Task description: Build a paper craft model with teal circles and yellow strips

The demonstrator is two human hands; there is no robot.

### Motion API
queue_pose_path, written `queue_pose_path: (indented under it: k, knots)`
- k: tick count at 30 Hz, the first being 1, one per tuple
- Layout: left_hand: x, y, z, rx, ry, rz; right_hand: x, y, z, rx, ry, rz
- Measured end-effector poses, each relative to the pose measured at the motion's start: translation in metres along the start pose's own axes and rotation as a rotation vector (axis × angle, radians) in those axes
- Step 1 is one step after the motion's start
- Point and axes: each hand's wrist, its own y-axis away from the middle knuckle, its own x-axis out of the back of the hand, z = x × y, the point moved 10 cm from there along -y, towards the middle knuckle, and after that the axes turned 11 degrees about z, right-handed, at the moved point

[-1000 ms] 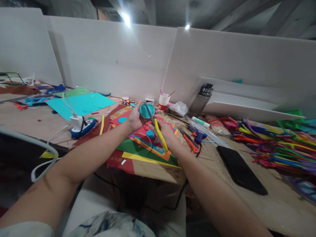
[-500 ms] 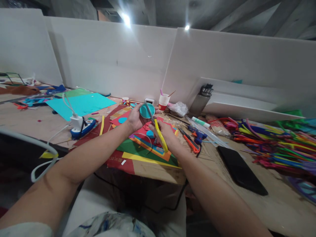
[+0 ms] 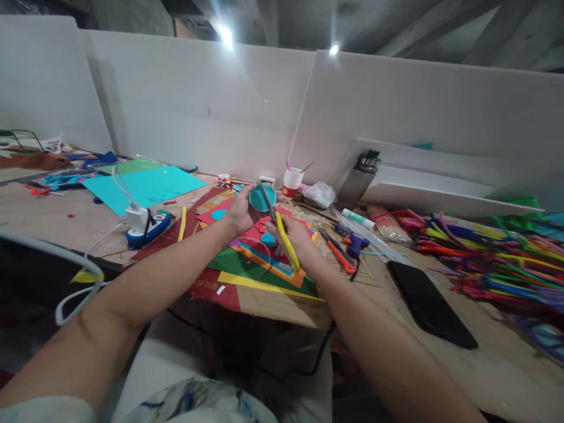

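Observation:
My left hand is closed around a round turquoise piece with a pale rim, perhaps the end of a paper cup; its depth is hidden. Scissors with yellow handles are gripped in my right hand, their blades lying across the turquoise face. Whether the blades are apart or closed is too small to tell. Under both hands lie stacked sheets of coloured paper, among them a red sheet and a green sheet. A turquoise paper disc rests on the red one.
To the right are an orange utility knife, a blue glue gun, a black phone and many pipe cleaners. Stacked paper cups and a bottle stand behind. A blue power strip with cables sits left.
Almost nothing differs. The round turquoise piece and the scissors blades have shifted or tilted very slightly in my hands.

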Motion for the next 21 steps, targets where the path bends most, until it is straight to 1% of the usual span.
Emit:
queue_pose_path:
  k: [5, 11, 18, 21]
  knots:
    - [0.0001, 0.0001, -0.0009, 0.005, -0.010, 0.005, 0.0005, 0.0008, -0.0020, 0.010, 0.001, 0.001]
    - [-0.0035, 0.0023, 0.0006, -0.020, 0.017, -0.004, 0.0000, -0.0001, -0.0009, -0.018, -0.001, -0.013]
    - [-0.0012, 0.0018, -0.0003, 0.000, 0.023, 0.025, 0.0003, -0.0002, -0.0014, -0.018, -0.017, -0.007]
    - [-0.0017, 0.0019, 0.0002, -0.003, 0.024, 0.021, 0.0006, 0.0002, -0.0016, -0.016, -0.025, -0.003]
